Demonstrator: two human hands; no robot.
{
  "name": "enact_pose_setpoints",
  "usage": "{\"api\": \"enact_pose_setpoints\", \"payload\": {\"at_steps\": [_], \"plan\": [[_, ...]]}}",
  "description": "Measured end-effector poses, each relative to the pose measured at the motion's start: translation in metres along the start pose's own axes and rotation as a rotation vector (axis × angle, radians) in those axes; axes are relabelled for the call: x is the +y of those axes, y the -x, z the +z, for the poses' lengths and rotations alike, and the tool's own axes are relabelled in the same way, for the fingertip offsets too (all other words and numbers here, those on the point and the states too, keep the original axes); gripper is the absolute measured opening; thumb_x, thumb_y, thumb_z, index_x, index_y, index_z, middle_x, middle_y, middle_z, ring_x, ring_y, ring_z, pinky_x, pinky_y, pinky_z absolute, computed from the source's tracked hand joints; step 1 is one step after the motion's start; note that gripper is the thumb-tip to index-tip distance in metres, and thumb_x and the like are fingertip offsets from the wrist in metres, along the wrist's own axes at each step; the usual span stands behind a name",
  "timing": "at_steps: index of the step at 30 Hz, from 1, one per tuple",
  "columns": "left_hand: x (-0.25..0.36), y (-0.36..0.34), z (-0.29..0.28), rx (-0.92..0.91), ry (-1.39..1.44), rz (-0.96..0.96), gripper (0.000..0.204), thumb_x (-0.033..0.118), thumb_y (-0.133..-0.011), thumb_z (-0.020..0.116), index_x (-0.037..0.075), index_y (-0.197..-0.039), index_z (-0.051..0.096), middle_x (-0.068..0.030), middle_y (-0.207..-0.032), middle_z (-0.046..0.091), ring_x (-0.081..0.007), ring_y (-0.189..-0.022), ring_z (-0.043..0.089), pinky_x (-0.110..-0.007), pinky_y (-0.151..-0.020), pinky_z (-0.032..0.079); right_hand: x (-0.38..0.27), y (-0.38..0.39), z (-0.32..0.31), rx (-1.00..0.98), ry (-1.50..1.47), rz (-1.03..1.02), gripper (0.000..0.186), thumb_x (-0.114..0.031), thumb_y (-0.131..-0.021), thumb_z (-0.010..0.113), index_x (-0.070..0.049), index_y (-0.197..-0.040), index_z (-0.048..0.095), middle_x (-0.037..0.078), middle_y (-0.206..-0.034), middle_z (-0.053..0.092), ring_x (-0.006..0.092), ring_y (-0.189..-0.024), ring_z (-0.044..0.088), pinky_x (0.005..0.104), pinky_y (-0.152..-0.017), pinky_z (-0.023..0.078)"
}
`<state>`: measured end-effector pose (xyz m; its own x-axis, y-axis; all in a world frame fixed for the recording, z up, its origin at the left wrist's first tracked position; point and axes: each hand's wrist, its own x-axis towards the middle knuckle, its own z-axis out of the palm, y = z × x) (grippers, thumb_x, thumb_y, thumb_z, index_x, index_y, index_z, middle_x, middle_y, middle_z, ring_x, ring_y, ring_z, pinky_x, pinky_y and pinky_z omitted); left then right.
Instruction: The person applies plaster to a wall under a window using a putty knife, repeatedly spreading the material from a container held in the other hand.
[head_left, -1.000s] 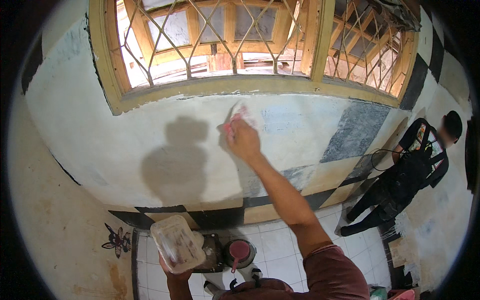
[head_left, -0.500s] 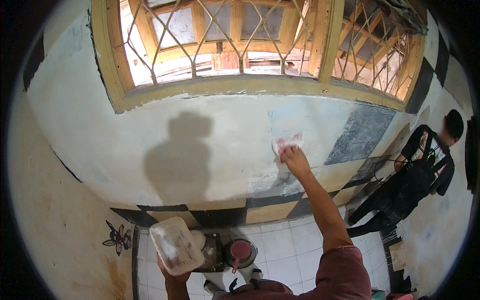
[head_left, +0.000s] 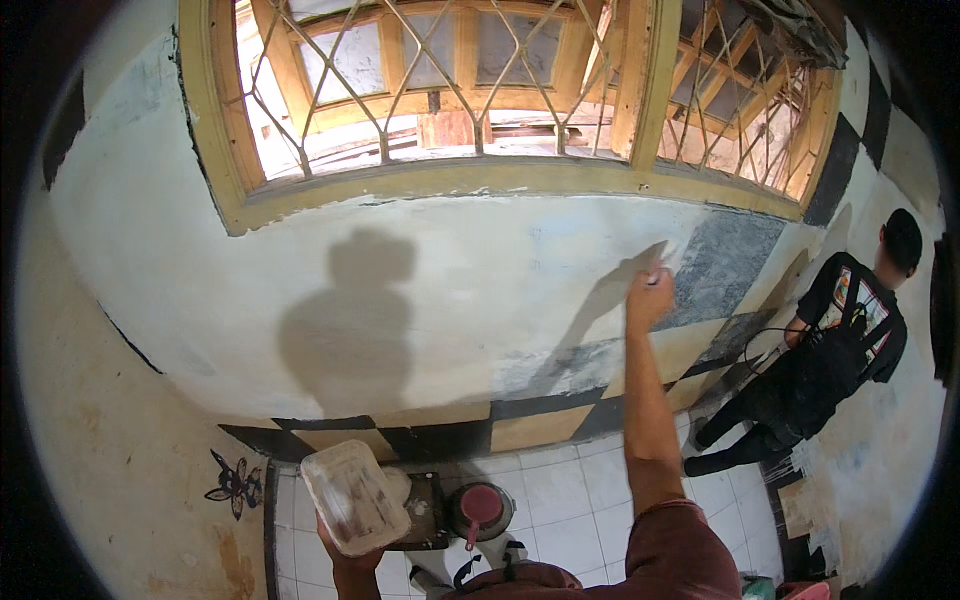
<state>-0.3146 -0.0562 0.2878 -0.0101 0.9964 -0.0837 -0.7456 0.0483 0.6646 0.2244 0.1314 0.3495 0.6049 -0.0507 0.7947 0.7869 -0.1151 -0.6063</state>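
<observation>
My right arm reaches up to the pale wall (head_left: 480, 270), just left of a dark grey painted square (head_left: 728, 262). My right hand (head_left: 650, 300) is closed on a thin flat scraper (head_left: 658, 268), seen nearly edge-on and mostly hidden by the fingers. Whether its edge touches the wall is hard to tell. Low on the left, my left hand (head_left: 345, 558) supports a shallow rectangular plastic tub (head_left: 312, 480) from below and the side. White, dusty smears of a paste coat the tub's inside.
A barred yellow-framed window (head_left: 430, 185) spans the wall above. Near my feet sit a dark bucket with a pink dipper (head_left: 482, 505) and a dark stand (head_left: 428, 510) on the tiled floor (head_left: 560, 500). A person in black (head_left: 840, 350) stands at the right.
My right hand has moved right across the wall towards the grey square. The scraper, flat against the wall before, has turned edge-on. My left hand and the tub have hardly moved.
</observation>
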Motion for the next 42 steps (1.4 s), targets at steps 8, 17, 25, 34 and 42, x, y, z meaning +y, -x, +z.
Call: {"api": "enact_pose_setpoints", "payload": {"at_steps": [8, 17, 25, 34, 42], "plan": [[0.007, -0.001, -0.017, -0.180, -1.375, 0.712, 0.059, 0.027, -0.080, 0.068, 0.004, -0.131, 0.047, -0.0119, -0.123, 0.059, -0.0273, -0.108, 0.062, -0.042, -0.088, 0.054, -0.216, 0.231, 0.026, -0.877, -0.445, -0.340, 0.013, -0.011, -0.083, 0.061, -0.006, -0.095, 0.063, 0.014, -0.094, 0.062, 0.0337, -0.089, 0.059, 0.0446, -0.073, 0.050], [-0.014, 0.001, 0.009, -0.003, -0.100, -0.080, 0.076, 0.014, -0.066, 0.085, 0.003, -0.131, 0.046, -0.0129, -0.121, 0.060, -0.0232, -0.105, 0.062, -0.039, -0.087, 0.055, -0.115, 0.273, -0.107, -1.195, -0.815, 0.760, 0.020, -0.001, -0.080, 0.058, -0.006, -0.099, 0.060, 0.008, -0.084, 0.062, 0.0209, -0.073, 0.063, 0.0310, -0.062, 0.051], [-0.066, -0.006, 0.009, -0.116, -0.161, -0.141, 0.052, 0.044, -0.097, 0.035, 0.010, -0.135, 0.047, -0.0104, -0.125, 0.058, -0.0304, -0.109, 0.060, -0.049, -0.089, 0.053, 0.006, 0.238, -0.193, -0.594, -1.331, 1.635, 0.025, -0.006, -0.085, 0.059, -0.006, -0.109, 0.055, 0.004, -0.097, 0.063, 0.0168, -0.081, 0.063, 0.0299, -0.060, 0.052], [-0.097, -0.004, 0.032, -0.031, 0.069, -0.254, 0.055, 0.049, -0.097, 0.037, 0.011, -0.135, 0.048, -0.0102, -0.123, 0.059, -0.0306, -0.107, 0.061, -0.051, -0.088, 0.053, 0.054, 0.213, -0.213, -0.600, -1.129, 1.678, 0.030, -0.012, -0.085, 0.065, -0.009, -0.112, 0.053, 0.004, -0.096, 0.063, 0.0171, -0.075, 0.060, 0.0283, -0.057, 0.049], [-0.077, 0.006, 0.037, -0.055, 0.087, -0.233, 0.069, 0.019, -0.077, 0.079, 0.003, -0.132, 0.042, -0.0108, -0.120, 0.059, -0.0240, -0.106, 0.062, -0.039, -0.087, 0.056, 0.025, 0.223, -0.213, -0.652, -1.211, 1.654, 0.026, -0.013, -0.088, 0.065, -0.008, -0.111, 0.054, 0.002, -0.096, 0.062, 0.0158, -0.076, 0.061, 0.0284, -0.059, 0.050]]}}
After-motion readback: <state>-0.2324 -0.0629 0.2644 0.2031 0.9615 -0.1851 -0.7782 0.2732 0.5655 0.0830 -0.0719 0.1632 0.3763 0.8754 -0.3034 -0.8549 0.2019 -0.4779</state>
